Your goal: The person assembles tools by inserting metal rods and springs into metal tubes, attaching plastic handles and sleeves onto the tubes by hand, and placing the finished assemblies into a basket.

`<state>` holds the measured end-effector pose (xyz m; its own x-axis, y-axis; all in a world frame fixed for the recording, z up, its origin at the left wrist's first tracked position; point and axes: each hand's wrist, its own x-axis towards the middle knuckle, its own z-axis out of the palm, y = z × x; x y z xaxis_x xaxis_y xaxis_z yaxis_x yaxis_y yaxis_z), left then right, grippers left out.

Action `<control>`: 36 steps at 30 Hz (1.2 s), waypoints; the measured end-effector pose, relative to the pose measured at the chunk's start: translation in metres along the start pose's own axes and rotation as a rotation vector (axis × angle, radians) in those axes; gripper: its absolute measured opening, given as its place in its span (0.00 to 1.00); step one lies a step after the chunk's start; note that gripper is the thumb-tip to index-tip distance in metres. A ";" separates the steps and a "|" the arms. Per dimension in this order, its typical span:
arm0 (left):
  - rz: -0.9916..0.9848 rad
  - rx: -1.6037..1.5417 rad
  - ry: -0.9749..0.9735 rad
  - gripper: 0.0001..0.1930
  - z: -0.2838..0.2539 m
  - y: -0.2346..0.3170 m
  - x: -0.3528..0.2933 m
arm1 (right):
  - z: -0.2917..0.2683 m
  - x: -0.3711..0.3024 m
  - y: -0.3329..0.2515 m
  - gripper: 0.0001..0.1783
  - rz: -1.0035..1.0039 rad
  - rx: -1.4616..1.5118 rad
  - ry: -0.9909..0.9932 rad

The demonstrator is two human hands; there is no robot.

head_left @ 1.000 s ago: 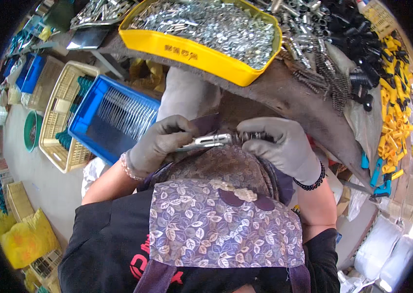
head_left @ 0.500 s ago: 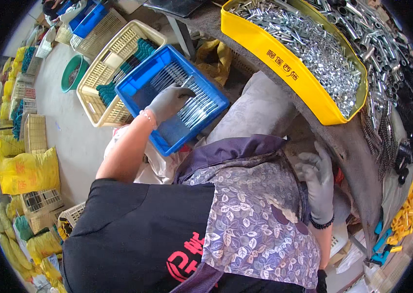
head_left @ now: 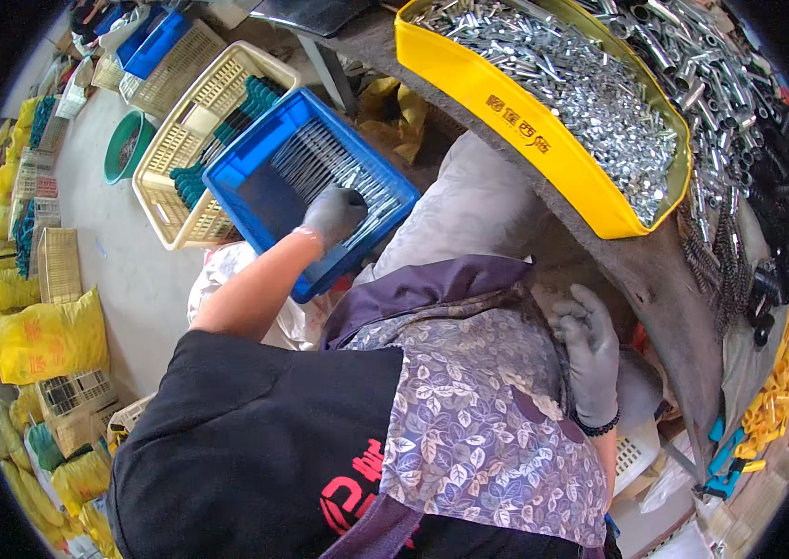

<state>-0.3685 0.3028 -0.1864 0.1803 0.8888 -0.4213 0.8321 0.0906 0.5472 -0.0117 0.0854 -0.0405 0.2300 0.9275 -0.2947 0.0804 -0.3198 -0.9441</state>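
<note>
My left hand [head_left: 336,216], in a grey glove, is down in a blue plastic crate [head_left: 240,200] on my left. Its fingers are curled at the row of thin silvery metal rods [head_left: 312,154]; the back of the hand hides what they grip, if anything. Side by side, the rods lie slanted across the crate. Beside my lap, my right hand [head_left: 590,349], also gloved in grey, is raised with its fingers loosely bent and apart. Nothing shows in it.
A yellow bin [head_left: 506,107] of small shiny metal parts stands on the cloth-covered bench, with metal tubes [head_left: 692,70] heaped beyond. Behind the blue crate is a cream basket [head_left: 166,168] of green-handled pieces. Yellow sacks [head_left: 49,335] and a green basin [head_left: 129,147] stand at left.
My left hand has moved lower over the rods, nearer the crate's close side, with its fingers more curled. My right hand stays beside my lap. The whole view has shifted slightly.
</note>
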 end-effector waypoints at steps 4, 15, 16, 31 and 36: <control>0.310 -0.025 0.074 0.09 -0.068 0.091 -0.083 | 0.017 0.005 -0.019 0.22 -0.196 -0.137 -0.098; 0.868 0.271 -0.151 0.08 -0.045 0.229 -0.157 | 0.047 0.002 -0.030 0.16 -0.405 -0.214 -0.089; 0.934 0.334 -0.265 0.13 -0.040 0.227 -0.150 | 0.036 -0.005 -0.018 0.16 -0.334 -0.202 -0.044; 0.431 -0.360 -0.883 0.17 -0.002 0.234 -0.139 | -0.035 -0.087 -0.004 0.08 -0.102 -0.138 0.459; 0.399 -0.568 -0.997 0.16 0.000 0.228 -0.140 | -0.022 -0.073 0.003 0.09 -0.090 -0.022 0.310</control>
<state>-0.2042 0.1996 -0.0028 0.9035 0.1867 -0.3858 0.3229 0.2956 0.8991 -0.0065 0.0124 -0.0189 0.5050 0.8503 -0.1481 0.1339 -0.2466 -0.9598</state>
